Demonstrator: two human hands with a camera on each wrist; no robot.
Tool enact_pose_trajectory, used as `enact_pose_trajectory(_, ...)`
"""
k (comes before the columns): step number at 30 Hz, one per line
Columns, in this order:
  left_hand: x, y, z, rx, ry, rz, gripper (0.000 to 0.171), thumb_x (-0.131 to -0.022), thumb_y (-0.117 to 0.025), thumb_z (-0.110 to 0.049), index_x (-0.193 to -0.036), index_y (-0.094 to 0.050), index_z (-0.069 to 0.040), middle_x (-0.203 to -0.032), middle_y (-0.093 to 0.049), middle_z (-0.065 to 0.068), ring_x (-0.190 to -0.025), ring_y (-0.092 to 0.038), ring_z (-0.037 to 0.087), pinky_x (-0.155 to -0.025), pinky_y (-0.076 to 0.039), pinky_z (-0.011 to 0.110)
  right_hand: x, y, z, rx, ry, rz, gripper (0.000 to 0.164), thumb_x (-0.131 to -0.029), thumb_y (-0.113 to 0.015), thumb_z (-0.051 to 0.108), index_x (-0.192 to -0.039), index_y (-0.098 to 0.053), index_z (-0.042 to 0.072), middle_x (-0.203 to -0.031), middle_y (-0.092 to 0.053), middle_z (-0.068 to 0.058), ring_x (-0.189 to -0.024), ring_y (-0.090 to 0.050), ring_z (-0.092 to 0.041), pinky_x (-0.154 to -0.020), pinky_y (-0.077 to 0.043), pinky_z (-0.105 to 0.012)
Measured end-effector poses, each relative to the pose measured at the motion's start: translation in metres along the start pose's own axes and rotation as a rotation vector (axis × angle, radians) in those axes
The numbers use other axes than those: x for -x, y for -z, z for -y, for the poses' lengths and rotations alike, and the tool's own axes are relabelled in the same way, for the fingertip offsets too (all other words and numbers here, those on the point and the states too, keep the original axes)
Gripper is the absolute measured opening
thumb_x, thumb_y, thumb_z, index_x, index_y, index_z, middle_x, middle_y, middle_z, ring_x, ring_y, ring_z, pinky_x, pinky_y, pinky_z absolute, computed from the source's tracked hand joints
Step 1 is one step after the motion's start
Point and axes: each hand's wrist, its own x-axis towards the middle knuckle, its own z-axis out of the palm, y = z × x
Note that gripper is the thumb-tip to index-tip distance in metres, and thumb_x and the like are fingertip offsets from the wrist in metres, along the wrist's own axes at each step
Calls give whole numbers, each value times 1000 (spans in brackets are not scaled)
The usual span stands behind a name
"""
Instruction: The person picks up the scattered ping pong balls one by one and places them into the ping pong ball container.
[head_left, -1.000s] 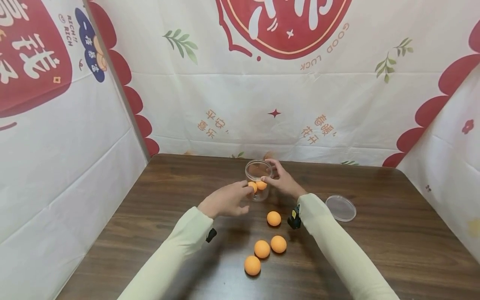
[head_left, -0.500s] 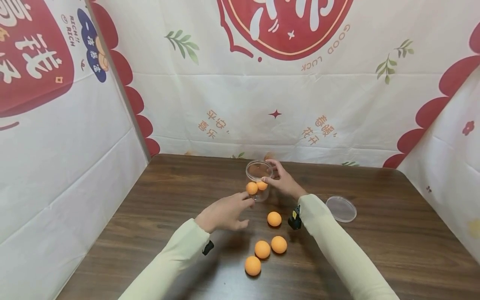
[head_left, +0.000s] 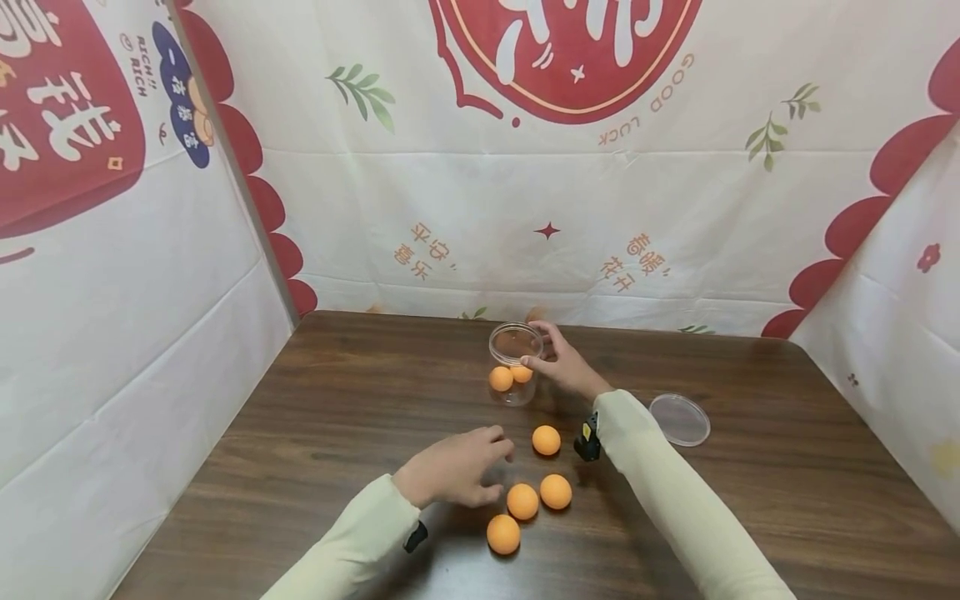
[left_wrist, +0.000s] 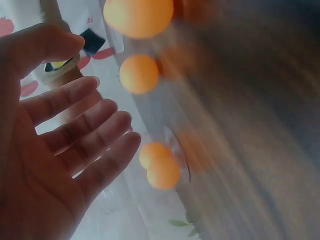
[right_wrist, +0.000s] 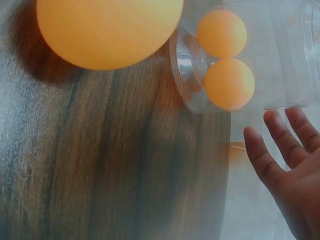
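Note:
My right hand [head_left: 564, 364] grips a clear plastic jar [head_left: 513, 398] near its rim, thumb at the front and fingers around the far side. The jar stands upright without a lid, and two orange balls [right_wrist: 229, 83] rest low inside it. My left hand [head_left: 457, 469] hovers over the table, palm turned inward, fingers loosely bent with nothing in them. Closest to its fingertips are a single orange ball [head_left: 546, 440] in front of the jar and an orange ball [head_left: 522, 502] in a loose group nearer the table's front.
Right of the jar, beside my right sleeve, a clear round lid [head_left: 679, 419] lies flat on the brown wooden table [head_left: 360, 375]. Two more loose balls, one right [head_left: 556, 492] and one nearer [head_left: 503, 534], complete the group. A printed cloth wall [head_left: 480, 200] rises behind the table.
My left hand has drawn back from the jar's side toward the loose balls, its fingers empty. My right hand keeps its grip on the jar, and the loose balls stay in place.

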Motion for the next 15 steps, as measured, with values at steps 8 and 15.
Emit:
enact_pose_trajectory(8, 4, -11, -12, 9, -53, 28, 30, -76, -66, -30, -102, -55, -17, -89, -45, -7, -69, -40, 2, -57, -36, 13, 0, 0, 0, 3, -4, -9, 61, -87, -57, 20, -137, -24, 9, -119, -43, -23, -99, -48, -32, -81, -42, -44)
enact_pose_trajectory(15, 8, -16, -21, -32, -92, 23, 31, -75, -66, -30, -101, -53, -17, -86, -41, -8, -68, -38, 2, -56, -32, 13, -1, -1, -1, -12, -14, -1, 61, -87, -58, 20, -137, -24, 12, -120, -43, -22, -102, -48, -32, -84, -41, -45)
